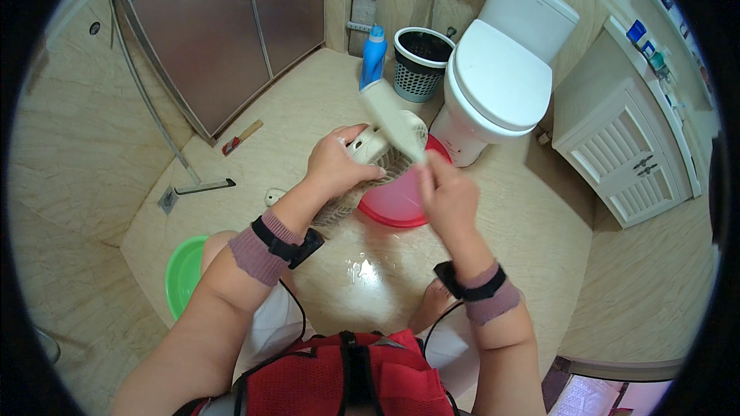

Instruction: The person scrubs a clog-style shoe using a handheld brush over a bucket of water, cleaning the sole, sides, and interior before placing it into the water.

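Note:
My left hand (338, 164) grips a pale clog-style shoe (367, 144) with holes in its upper, its patterned sole turned towards my right. My right hand (451, 193) holds the handle of a pale brush (393, 121), blurred, its broad end lying over the shoe's sole; the bristles cannot be made out. Just below and behind the shoe stands a red basin (399, 199) with cloudy liquid in it. Part of another pale shoe (274, 196) shows on the floor beyond my left wrist.
A green basin (182, 271) stands by my left leg. A floor squeegee (202, 186) and a wooden-handled brush (243, 137) are at the left. Ahead are a blue bottle (374, 58), a waste bin (419, 78) and a toilet (500, 78). A white cabinet (618, 144) stands right. Water (367, 270) wets the tiles.

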A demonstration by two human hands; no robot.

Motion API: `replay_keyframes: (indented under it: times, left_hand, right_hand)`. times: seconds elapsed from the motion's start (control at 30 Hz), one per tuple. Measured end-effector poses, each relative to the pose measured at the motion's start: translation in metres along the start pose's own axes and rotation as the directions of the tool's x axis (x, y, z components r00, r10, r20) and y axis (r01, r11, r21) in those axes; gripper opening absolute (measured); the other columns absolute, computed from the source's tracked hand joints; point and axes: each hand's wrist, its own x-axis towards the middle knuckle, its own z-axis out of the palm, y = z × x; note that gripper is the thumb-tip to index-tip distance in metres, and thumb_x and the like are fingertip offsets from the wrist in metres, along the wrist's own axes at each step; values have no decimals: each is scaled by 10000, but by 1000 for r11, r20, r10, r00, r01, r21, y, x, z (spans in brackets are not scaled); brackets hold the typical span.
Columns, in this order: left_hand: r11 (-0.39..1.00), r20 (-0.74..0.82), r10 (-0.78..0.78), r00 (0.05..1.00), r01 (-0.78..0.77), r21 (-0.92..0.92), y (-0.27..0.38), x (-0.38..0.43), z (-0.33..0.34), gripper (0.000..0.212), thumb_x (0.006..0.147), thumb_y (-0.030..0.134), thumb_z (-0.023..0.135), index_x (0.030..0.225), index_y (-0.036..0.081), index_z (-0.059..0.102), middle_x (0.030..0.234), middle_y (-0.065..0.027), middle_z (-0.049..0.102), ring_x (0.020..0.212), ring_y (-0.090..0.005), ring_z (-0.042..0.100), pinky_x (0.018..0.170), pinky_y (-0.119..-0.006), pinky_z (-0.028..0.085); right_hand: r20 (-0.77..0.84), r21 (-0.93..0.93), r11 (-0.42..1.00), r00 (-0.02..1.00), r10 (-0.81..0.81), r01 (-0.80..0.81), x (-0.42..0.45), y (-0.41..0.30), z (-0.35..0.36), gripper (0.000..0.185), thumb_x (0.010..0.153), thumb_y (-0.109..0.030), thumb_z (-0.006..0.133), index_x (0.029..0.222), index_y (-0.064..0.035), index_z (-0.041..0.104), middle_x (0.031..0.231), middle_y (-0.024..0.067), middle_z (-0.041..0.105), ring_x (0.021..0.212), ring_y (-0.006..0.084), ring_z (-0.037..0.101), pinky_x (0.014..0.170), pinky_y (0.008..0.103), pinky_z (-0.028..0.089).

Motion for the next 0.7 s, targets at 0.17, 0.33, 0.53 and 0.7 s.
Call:
replay_keyframes:
  times: [0.17, 0.33, 0.53, 0.7]
  left_hand:
    - [991, 4, -113, 994, 112, 74, 0, 1, -2, 761, 576, 289, 906, 1272, 90, 671, 1213, -120, 689, 1068, -272, 678, 932, -349, 520]
    - [1000, -50, 14, 999, -14, -2, -3, 0, 2, 792, 545, 300, 925, 1223, -14, 661, 1099, -166, 719, 1009, -289, 697, 914, -358, 532]
    - [1000, -46, -2, 999, 2, 6, -6, 1, 2, 789, 556, 281, 919, 1248, 4, 660, 1094, -147, 720, 989, -279, 697, 905, -355, 534]
    - [1000, -20, 21, 1000, -21, 9, -2, 1, 2, 755, 566, 282, 914, 1261, 99, 680, 1163, -136, 709, 1050, -267, 688, 911, -347, 530]
  right_hand:
    - [60, -28, 997, 996, -64, 66, -4, -2, 3, 200, 922, -289, 665, 964, -97, 699, 725, 134, 678, 643, 331, 671, 554, 449, 509]
    - [18, 29, 999, 1000, 22, -22, 4, 3, -1, 191, 933, -269, 653, 974, -86, 691, 738, 157, 674, 651, 344, 666, 554, 459, 506]
    - [43, 1, 999, 998, -54, 54, 0, 0, 3, 190, 923, -283, 666, 955, -96, 675, 702, 135, 658, 635, 332, 660, 552, 451, 504]
    - [24, -27, 1000, 1000, -16, 16, -2, 0, 1, 185, 925, -283, 666, 956, -100, 670, 722, 133, 671, 647, 333, 667, 550, 453, 504]
